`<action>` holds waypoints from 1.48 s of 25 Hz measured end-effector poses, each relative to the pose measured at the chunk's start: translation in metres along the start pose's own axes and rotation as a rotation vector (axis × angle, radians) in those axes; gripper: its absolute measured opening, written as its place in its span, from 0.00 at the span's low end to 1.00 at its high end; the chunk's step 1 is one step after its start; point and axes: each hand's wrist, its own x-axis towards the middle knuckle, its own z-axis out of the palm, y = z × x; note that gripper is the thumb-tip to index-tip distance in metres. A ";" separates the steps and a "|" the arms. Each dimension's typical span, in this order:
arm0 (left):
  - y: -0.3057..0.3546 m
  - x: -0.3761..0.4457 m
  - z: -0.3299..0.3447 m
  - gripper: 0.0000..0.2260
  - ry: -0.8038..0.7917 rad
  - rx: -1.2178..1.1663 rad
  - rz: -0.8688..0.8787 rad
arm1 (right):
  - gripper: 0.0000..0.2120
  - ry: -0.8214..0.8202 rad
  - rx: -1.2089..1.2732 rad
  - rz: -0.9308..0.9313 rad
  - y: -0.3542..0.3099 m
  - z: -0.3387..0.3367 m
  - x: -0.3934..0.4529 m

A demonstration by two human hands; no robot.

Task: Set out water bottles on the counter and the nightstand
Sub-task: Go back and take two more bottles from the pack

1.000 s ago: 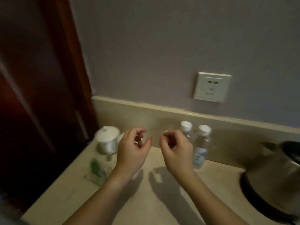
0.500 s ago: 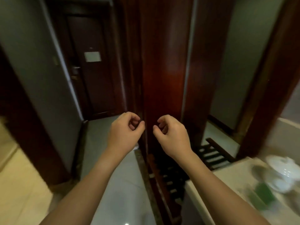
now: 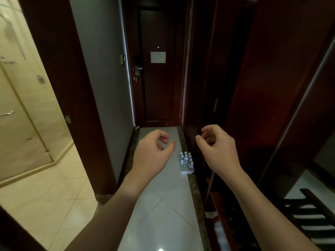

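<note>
Glossy tile floor (image 3: 163, 223), clear plastic bottles (image 3: 186, 161)

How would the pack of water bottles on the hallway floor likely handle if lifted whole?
The pack of water bottles looks full and many-bottled, so probably heavy. Any wrap looks thin and may sag. The bottles look tall and narrow, so loose ones could tip.

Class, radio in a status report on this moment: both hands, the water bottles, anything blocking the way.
Left hand and right hand empty, fingers loosely curled. Pack of small clear white-capped water bottles on the pale tiled hallway floor ahead, untouched. Path looks clear.
</note>
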 end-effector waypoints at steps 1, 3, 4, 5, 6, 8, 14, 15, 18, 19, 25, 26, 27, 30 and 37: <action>-0.013 0.012 0.008 0.04 -0.007 -0.011 -0.022 | 0.09 0.004 0.014 0.021 0.009 0.012 0.014; -0.041 0.038 0.027 0.04 -0.032 -0.020 -0.065 | 0.08 -0.001 0.033 0.052 0.028 0.039 0.044; -0.058 0.054 0.040 0.04 -0.050 -0.017 -0.081 | 0.08 -0.007 0.043 0.065 0.041 0.055 0.063; -0.074 0.071 0.053 0.04 -0.068 -0.016 -0.094 | 0.08 -0.011 0.061 0.081 0.053 0.070 0.081; -0.090 0.091 0.065 0.04 -0.079 -0.023 -0.101 | 0.07 -0.011 0.087 0.093 0.065 0.085 0.101; -0.124 0.137 0.088 0.04 -0.094 -0.041 -0.069 | 0.07 -0.006 0.144 0.109 0.091 0.118 0.147; -0.206 0.297 0.138 0.03 -0.138 0.007 -0.035 | 0.07 -0.036 0.194 0.113 0.130 0.216 0.329; -0.220 0.320 0.141 0.04 -0.138 0.006 -0.047 | 0.07 -0.043 0.191 0.110 0.130 0.234 0.355; -0.266 0.392 0.147 0.04 -0.127 0.012 -0.059 | 0.08 -0.068 0.187 0.091 0.130 0.293 0.425; -0.287 0.419 0.150 0.04 -0.115 0.010 -0.075 | 0.08 -0.083 0.179 0.087 0.134 0.317 0.449; -0.404 0.573 0.188 0.03 -0.132 -0.089 -0.070 | 0.13 -0.034 0.077 0.089 0.166 0.436 0.566; -0.421 0.600 0.196 0.03 -0.152 -0.117 -0.061 | 0.13 -0.024 0.056 0.101 0.170 0.452 0.586; -0.432 0.623 0.204 0.03 -0.175 -0.141 -0.050 | 0.13 -0.015 0.038 0.113 0.174 0.462 0.603; -0.458 0.684 0.238 0.04 -0.298 -0.202 -0.011 | 0.14 0.041 -0.023 0.168 0.193 0.483 0.656; -0.510 0.778 0.346 0.09 -0.446 -0.356 -0.030 | 0.14 0.144 -0.015 0.290 0.287 0.517 0.747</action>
